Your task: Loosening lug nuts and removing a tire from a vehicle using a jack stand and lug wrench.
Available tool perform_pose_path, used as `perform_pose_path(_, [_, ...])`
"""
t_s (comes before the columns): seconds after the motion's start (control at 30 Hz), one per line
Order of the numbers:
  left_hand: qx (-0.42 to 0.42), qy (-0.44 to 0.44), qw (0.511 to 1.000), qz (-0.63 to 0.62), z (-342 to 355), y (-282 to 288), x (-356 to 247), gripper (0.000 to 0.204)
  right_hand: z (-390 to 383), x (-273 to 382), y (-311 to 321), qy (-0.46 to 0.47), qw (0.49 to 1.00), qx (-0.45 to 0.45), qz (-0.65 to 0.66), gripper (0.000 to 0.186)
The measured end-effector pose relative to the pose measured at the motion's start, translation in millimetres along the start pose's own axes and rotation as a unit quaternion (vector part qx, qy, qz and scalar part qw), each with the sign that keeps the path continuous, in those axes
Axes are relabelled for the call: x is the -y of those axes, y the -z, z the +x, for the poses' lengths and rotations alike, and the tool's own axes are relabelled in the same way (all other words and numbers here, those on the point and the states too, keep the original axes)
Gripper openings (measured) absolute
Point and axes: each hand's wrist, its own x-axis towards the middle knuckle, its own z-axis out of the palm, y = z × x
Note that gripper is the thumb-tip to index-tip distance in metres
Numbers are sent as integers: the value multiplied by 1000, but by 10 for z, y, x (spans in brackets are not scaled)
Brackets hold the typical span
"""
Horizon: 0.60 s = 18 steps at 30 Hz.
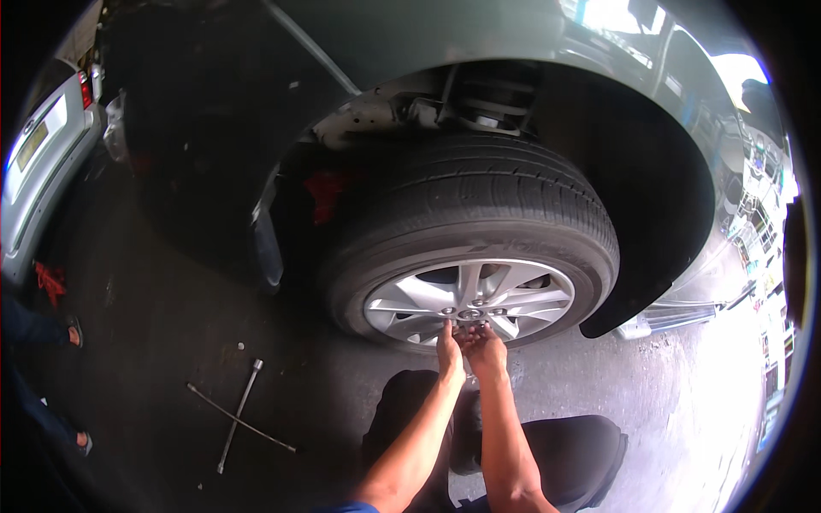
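A car wheel with a black tire (505,192) and a silver spoked rim (419,295) stands in the wheel arch in front of me. Both my hands are at the lower part of its hub, just below the center cap (469,315). My left hand (451,352) has its thumb up against the hub by a lug nut (447,311), its other fingers curled inward. Beside it, my right hand (486,352) is closed, palm up, fingertips at the lower hub. What the fingers pinch is too small to make out. More lug nuts show around the cap.
A cross-shaped lug wrench (238,416) lies on the dark floor at my left. The car's fender (428,38) arches overhead, with a coil spring (492,107) behind the tire. Another person's feet (75,333) and a silver car (51,162) are at far left.
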Motion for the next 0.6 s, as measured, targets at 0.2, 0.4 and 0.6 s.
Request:
perform_pose_path(0.2, [23, -92, 995, -27, 53, 15, 21, 45, -93, -121, -178, 16, 998, -54, -20, 26])
perform_pose_path(0.4, [7, -167, 985, 52, 111, -1, 61, 46, -30, -79, -99, 20, 999, 10, -45, 24])
perform_pose_path(0.6, [32, -133, 990, 26, 95, -6, 76, 45, 39, -88, -1, 11, 1000, -19, 22, 37])
